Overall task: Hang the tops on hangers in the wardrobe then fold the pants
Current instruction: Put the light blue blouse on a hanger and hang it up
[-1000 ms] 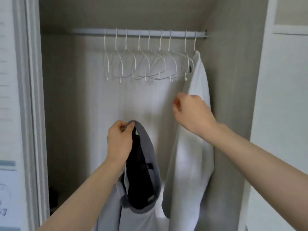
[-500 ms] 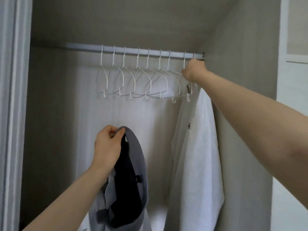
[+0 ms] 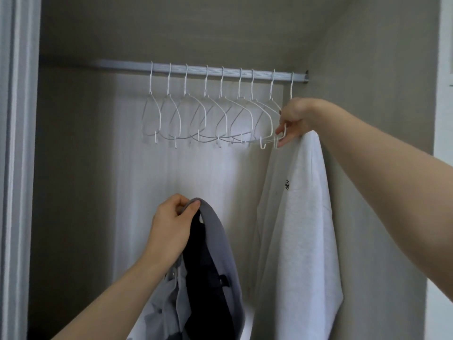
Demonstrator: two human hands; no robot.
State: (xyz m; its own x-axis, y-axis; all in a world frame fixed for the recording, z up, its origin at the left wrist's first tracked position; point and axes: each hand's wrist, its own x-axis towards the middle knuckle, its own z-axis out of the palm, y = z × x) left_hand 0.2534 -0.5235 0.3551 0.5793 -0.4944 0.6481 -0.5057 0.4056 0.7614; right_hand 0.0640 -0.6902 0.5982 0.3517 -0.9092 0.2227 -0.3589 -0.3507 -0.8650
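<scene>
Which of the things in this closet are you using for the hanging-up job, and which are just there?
For the job:
- gray top, held by the left hand
- empty hanger, gripped by the right hand
- rail
- white top, already hung

Just there:
- other empty hangers
- door frame

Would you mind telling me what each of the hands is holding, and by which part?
The left hand pinches the grey top by its collar edge. The right hand grips the lower end of an empty white hanger on the rail.
</scene>
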